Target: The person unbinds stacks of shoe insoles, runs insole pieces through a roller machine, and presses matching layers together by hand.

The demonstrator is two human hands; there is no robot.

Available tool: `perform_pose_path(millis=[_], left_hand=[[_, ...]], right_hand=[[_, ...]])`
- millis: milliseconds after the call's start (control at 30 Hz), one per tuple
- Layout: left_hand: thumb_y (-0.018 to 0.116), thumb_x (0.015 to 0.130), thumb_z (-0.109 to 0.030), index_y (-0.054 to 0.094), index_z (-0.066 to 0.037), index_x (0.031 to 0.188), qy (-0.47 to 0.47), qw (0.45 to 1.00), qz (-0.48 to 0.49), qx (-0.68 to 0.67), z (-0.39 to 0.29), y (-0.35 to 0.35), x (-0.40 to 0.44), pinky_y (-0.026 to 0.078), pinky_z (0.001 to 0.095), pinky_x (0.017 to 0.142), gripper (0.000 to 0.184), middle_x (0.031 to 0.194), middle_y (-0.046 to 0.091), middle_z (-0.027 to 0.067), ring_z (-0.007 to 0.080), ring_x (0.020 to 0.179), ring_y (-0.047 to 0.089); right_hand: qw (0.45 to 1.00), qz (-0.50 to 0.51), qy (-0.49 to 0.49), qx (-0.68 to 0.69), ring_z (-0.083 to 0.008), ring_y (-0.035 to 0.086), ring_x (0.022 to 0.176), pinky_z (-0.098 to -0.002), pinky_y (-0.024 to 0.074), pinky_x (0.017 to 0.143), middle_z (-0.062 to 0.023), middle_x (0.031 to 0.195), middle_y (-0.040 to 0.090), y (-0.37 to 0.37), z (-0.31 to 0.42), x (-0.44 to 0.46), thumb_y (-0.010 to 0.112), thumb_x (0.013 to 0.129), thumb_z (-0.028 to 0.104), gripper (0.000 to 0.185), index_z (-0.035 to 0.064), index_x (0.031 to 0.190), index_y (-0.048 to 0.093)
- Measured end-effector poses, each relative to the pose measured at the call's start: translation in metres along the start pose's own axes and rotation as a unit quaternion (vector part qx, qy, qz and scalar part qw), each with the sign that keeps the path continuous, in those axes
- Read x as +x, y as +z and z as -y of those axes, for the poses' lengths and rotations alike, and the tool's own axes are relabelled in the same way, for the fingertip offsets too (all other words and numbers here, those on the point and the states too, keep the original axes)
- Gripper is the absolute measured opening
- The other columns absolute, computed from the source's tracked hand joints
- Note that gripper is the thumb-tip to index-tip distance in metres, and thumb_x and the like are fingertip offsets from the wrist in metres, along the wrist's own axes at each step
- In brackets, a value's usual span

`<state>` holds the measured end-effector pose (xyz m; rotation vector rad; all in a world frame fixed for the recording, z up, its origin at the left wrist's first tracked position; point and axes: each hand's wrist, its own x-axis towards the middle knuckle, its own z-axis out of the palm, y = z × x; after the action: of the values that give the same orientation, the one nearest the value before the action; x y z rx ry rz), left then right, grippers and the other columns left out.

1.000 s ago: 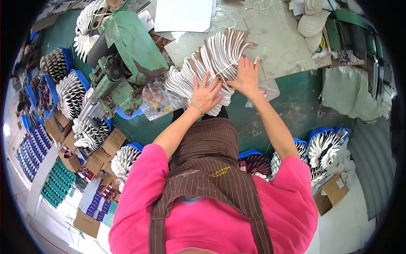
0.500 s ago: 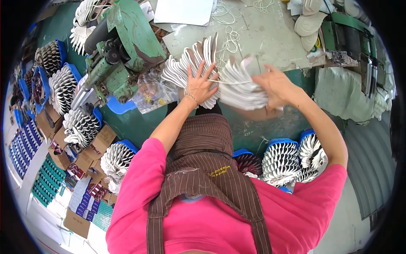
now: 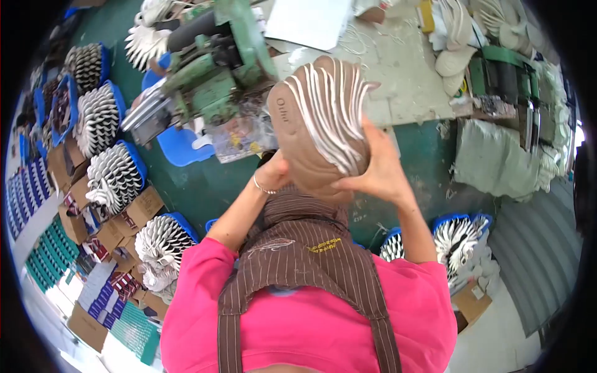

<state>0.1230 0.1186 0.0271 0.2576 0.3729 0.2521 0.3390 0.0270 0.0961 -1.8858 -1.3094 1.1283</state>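
A fanned stack of shoe insoles, brown on the face with white edges and dark lettering on the front one, is held up before my body. My right hand is wrapped round the stack's right side, thumb across its lower front. At the lower left edge my left hand is closed against the stack; most of its fingers are hidden behind the insoles. The stack is tilted, its upper end over the edge of the worktable.
A green machine stands at the left, with a plastic bag below it. Another green machine is at the right. Blue baskets of insoles and cardboard boxes line the floor. White cord lies on the table.
The insoles were in two bunches, one blurred in the right hand and one under the spread left hand. Now both hands hold a single raised stack, brown face showing. The view has shifted.
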Motion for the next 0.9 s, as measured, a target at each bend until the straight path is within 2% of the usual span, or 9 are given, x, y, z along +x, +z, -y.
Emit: perform_pose_path(millis=[67, 167, 333, 400, 500, 533, 700, 800, 900], left_hand=[[0.069, 0.074, -0.022, 0.028, 0.002, 0.140, 0.027, 0.997, -0.063, 0.030, -0.016, -0.004, -0.032, 0.031, 0.0422, 0.109, 0.082, 0.139, 0.040, 0.0178, 0.0298, 0.128, 0.041], [0.062, 0.064, -0.005, 0.030, 0.004, 0.138, 0.121, 0.986, -0.113, 0.001, -0.038, 0.009, -0.079, 0.035, 0.0428, 0.106, 0.082, 0.131, 0.048, 0.0200, 0.0339, 0.122, 0.047], [0.061, 0.052, -0.010, 0.030, 0.004, 0.138, 0.283, 0.943, -0.169, -0.038, -0.059, 0.005, -0.158, 0.034, 0.0433, 0.107, 0.092, 0.132, 0.046, 0.0222, 0.0371, 0.120, 0.047], [0.060, 0.051, -0.010, 0.030, 0.004, 0.138, 0.311, 0.936, -0.159, -0.039, -0.067, -0.021, -0.195, 0.033, 0.0435, 0.108, 0.093, 0.133, 0.045, 0.0222, 0.0375, 0.121, 0.046], [0.063, 0.052, 0.000, 0.031, 0.003, 0.138, 0.275, 0.947, -0.127, 0.109, -0.094, -0.067, -0.273, 0.031, 0.0422, 0.108, 0.093, 0.136, 0.043, 0.0197, 0.0354, 0.123, 0.044], [0.065, 0.053, 0.003, 0.031, 0.003, 0.139, 0.235, 0.944, -0.141, 0.182, -0.106, -0.077, -0.298, 0.030, 0.0413, 0.107, 0.093, 0.136, 0.043, 0.0189, 0.0336, 0.124, 0.044], [0.079, 0.057, -0.005, 0.036, 0.003, 0.130, 0.146, 0.903, -0.089, 0.394, -0.165, -0.099, -0.363, 0.044, 0.0342, 0.091, 0.085, 0.114, 0.055, 0.0105, 0.0190, 0.107, 0.054], [0.078, 0.056, -0.003, 0.036, 0.004, 0.131, 0.078, 0.917, -0.063, 0.387, -0.187, -0.106, -0.391, 0.044, 0.0343, 0.092, 0.086, 0.116, 0.055, 0.0113, 0.0185, 0.106, 0.055], [0.078, 0.057, -0.005, 0.031, 0.003, 0.134, 0.108, 0.906, -0.054, 0.406, -0.193, -0.110, -0.393, 0.042, 0.0344, 0.094, 0.090, 0.122, 0.051, 0.0119, 0.0183, 0.111, 0.051]], right_hand=[[0.999, 0.027, -0.023, -0.002, -0.0388, 0.047, 0.118, -0.0418, 0.0344, 0.101, -0.0265, 0.126, 0.049, 0.028, 0.033, 0.003, 0.085, 0.048, 0.037, 0.116, -0.0053, 0.140, 0.027], [0.992, 0.095, -0.073, -0.042, -0.0394, 0.054, 0.106, -0.0412, 0.0400, 0.095, -0.0272, 0.117, 0.054, 0.055, 0.072, 0.010, 0.084, 0.052, 0.040, 0.116, -0.0074, 0.139, 0.025], [0.975, 0.131, -0.181, -0.013, -0.0417, 0.055, 0.100, -0.0428, 0.0460, 0.081, -0.0245, 0.110, 0.057, 0.113, 0.122, 0.021, 0.081, 0.060, 0.043, 0.108, 0.0031, 0.142, 0.024], [0.965, 0.213, -0.143, 0.060, -0.0348, 0.057, 0.104, -0.0400, 0.0454, 0.087, -0.0221, 0.115, 0.057, 0.139, 0.138, 0.027, 0.074, 0.072, 0.041, 0.092, 0.0037, 0.142, 0.027], [0.897, 0.230, -0.102, 0.364, -0.0241, 0.057, 0.105, -0.0366, 0.0440, 0.091, -0.0144, 0.116, 0.060, 0.197, 0.144, 0.043, 0.053, 0.094, 0.035, 0.058, -0.0009, 0.136, 0.038], [0.888, 0.183, 0.016, 0.422, -0.0220, 0.058, 0.105, -0.0364, 0.0455, 0.090, -0.0106, 0.114, 0.061, 0.217, 0.156, 0.052, 0.045, 0.098, 0.033, 0.046, -0.0028, 0.128, 0.048], [0.792, 0.180, 0.071, 0.579, -0.0140, 0.064, 0.092, -0.0289, 0.0534, 0.079, -0.0069, 0.102, 0.065, 0.275, 0.220, 0.080, 0.053, 0.095, 0.021, 0.027, -0.0003, 0.110, 0.060], [0.845, 0.139, 0.057, 0.513, -0.0129, 0.066, 0.081, -0.0281, 0.0558, 0.072, -0.0061, 0.092, 0.068, 0.302, 0.223, 0.078, 0.057, 0.093, 0.016, 0.020, -0.0014, 0.100, 0.064], [0.941, -0.028, -0.011, 0.338, -0.0086, 0.062, 0.075, -0.0227, 0.0506, 0.067, -0.0038, 0.087, 0.066, 0.327, 0.237, 0.073, 0.058, 0.090, 0.006, 0.016, -0.0034, 0.100, 0.065]])
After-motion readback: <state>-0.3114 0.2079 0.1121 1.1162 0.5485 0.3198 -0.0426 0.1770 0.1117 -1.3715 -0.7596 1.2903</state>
